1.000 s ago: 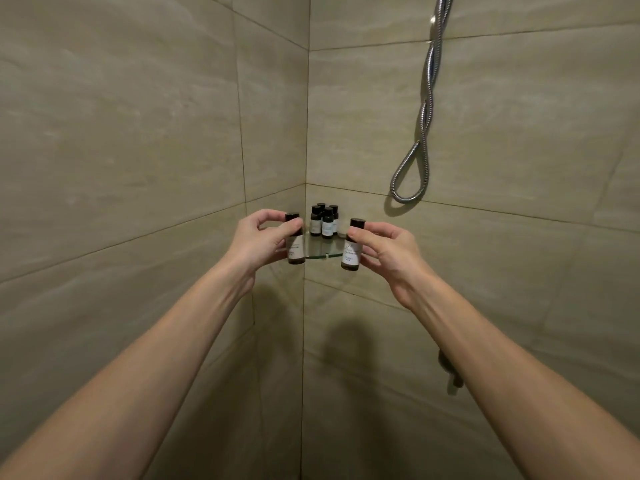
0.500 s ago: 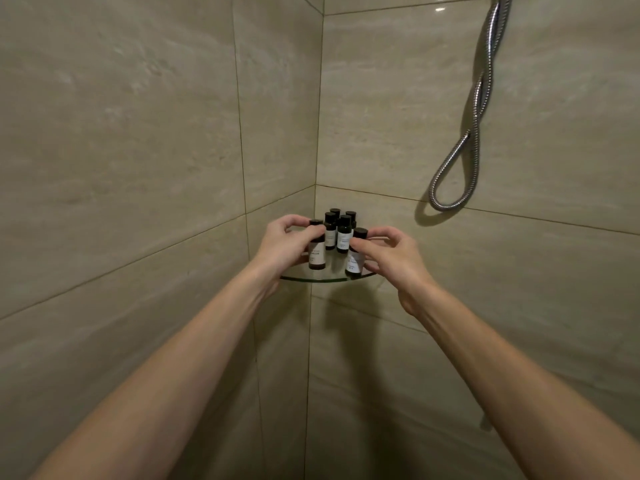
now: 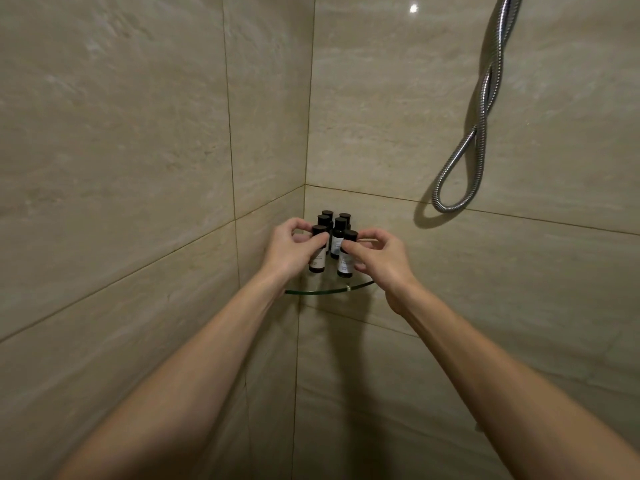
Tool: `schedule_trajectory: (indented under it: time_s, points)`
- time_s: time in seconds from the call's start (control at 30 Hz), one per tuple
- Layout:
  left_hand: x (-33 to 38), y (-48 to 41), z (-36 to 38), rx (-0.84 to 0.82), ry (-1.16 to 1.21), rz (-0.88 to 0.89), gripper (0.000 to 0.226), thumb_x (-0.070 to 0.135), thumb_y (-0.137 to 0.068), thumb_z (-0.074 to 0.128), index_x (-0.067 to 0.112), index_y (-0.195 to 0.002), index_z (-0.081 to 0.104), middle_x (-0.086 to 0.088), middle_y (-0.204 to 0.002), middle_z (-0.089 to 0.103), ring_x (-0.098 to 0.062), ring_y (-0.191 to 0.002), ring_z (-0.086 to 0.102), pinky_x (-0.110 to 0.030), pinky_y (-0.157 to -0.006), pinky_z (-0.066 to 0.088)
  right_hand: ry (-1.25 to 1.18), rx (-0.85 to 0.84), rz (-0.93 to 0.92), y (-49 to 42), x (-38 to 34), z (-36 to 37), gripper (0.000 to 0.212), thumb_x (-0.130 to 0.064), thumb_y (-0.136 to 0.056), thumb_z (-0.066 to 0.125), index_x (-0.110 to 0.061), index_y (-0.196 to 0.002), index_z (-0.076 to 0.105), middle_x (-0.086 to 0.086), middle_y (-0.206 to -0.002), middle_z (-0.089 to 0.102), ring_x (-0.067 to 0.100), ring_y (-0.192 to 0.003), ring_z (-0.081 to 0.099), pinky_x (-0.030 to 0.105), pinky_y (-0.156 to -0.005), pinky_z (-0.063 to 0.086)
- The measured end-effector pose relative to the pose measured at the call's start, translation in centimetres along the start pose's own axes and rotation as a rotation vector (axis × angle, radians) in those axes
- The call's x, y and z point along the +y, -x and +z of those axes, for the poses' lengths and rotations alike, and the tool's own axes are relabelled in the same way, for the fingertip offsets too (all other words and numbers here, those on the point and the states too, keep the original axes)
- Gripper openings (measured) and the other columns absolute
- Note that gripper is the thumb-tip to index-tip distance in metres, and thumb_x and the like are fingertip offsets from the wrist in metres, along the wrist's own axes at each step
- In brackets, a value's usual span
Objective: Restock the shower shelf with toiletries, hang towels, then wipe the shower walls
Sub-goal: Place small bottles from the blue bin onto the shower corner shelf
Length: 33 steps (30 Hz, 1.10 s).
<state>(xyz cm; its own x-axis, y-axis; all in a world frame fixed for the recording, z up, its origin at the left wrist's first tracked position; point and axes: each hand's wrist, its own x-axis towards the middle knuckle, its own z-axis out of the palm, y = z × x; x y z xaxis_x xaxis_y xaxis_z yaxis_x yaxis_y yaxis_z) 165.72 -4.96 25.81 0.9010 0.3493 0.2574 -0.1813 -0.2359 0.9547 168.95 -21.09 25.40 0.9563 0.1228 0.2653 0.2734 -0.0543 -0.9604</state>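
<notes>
A glass corner shelf (image 3: 325, 291) is fixed where the two tiled walls meet. Several small toiletry bottles with black caps stand on it, the back ones (image 3: 338, 226) close to the corner. My left hand (image 3: 291, 249) pinches the front left bottle (image 3: 318, 263) near its cap. My right hand (image 3: 381, 259) pinches the front right bottle (image 3: 345, 266) the same way. Both front bottles stand upright over the shelf's front part; whether their bases touch the glass I cannot tell.
Beige tiled walls (image 3: 138, 150) close in on the left and behind. A chrome shower hose (image 3: 465, 157) hangs in a loop on the right wall, above and to the right of the shelf.
Both hands carried their bottles forward from in front of the shelf to over it, next to the back bottles. The view moved closer and turned left, shifting the hose rightward.
</notes>
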Motion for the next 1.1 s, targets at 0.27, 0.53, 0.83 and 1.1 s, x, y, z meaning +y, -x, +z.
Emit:
schedule_trajectory:
  time_s: [0.27, 0.53, 0.83, 1.1]
  points:
    - [-1.2, -0.9, 0.1, 0.029, -0.071, 0.087, 0.023, 0.030, -0.082, 0.082, 0.029, -0.091, 0.060, -0.002, -0.082, 0.074, -0.018, -0.077, 0.073, -0.045, -0.080, 0.061, 0.054, -0.003, -0.008, -0.9, 0.7, 1.5, 0.026, -0.024, -0.084, 0.080, -0.019, -0.107, 0.068, 0.001, -0.096, 0.076, 0.013, -0.088, 0.073, 0.033, -0.080, 0.059]
    - [-1.1, -0.2, -0.4, -0.003, -0.385, 0.132, 0.039, 0.032, -0.079, 0.083, 0.026, -0.110, 0.059, 0.010, -0.085, 0.072, -0.006, -0.082, 0.070, -0.030, -0.076, 0.057, 0.205, -0.001, -0.099, -0.6, 1.9, 0.8, 0.042, -0.040, -0.078, 0.082, -0.022, -0.113, 0.068, -0.004, -0.096, 0.075, 0.010, -0.091, 0.072, 0.038, -0.087, 0.059]
    - [-1.4, -0.9, 0.3, 0.092, -0.599, 0.130, 0.032, 0.030, -0.078, 0.082, 0.029, -0.099, 0.058, 0.009, -0.082, 0.071, -0.014, -0.085, 0.067, -0.030, -0.071, 0.049, 0.747, 0.052, -0.131, -0.6, 2.4, 1.2, 0.022, -0.048, -0.076, 0.079, -0.028, -0.082, 0.071, -0.012, -0.073, 0.071, 0.011, -0.084, 0.068, 0.039, -0.090, 0.050]
    - [-2.0, -2.0, 1.0, 0.142, -0.661, 0.117, 0.040, 0.030, -0.077, 0.079, 0.025, -0.112, 0.062, 0.003, -0.094, 0.075, -0.023, -0.096, 0.069, -0.037, -0.078, 0.054, 0.842, 0.117, -0.087, -1.5, 2.5, 2.2, 0.029, -0.056, -0.078, 0.074, -0.029, -0.069, 0.066, -0.009, -0.073, 0.071, 0.019, -0.090, 0.065, 0.037, -0.084, 0.039]
